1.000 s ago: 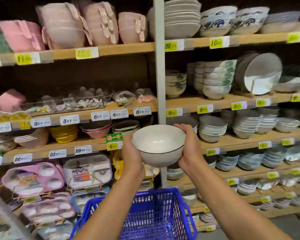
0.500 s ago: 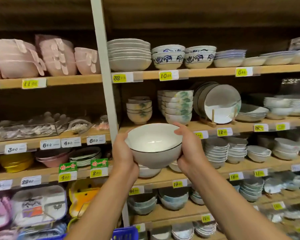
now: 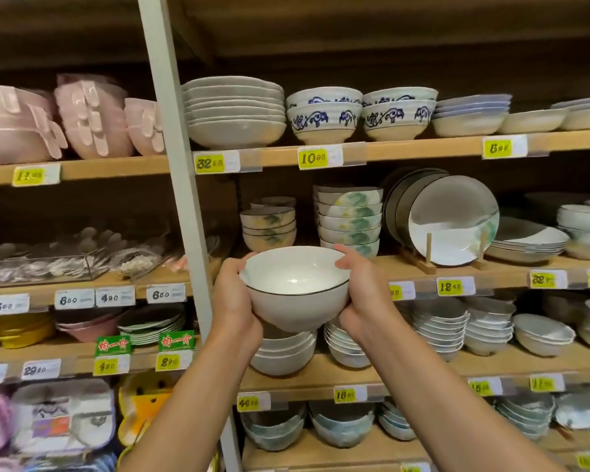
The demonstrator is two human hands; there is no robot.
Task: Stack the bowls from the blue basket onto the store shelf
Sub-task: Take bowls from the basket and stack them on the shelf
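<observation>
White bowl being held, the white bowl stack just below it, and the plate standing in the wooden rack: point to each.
held white bowl [image 3: 295,274]: head view, inner wall
white bowl stack [image 3: 280,364]: head view, bottom bowl's side
standing plate [image 3: 453,219]: head view, centre of its face

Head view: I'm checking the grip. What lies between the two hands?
In the head view, only the white bowl lies between them: the left hand holds its left side, the right hand its right.

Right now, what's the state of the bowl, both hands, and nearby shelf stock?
white bowl: upright, empty, held up, not shelved.
left hand: grips the bowl's left side.
right hand: grips the bowl's right side.
plain bowl stack: nested, upright.
display plate: standing on edge.
</observation>
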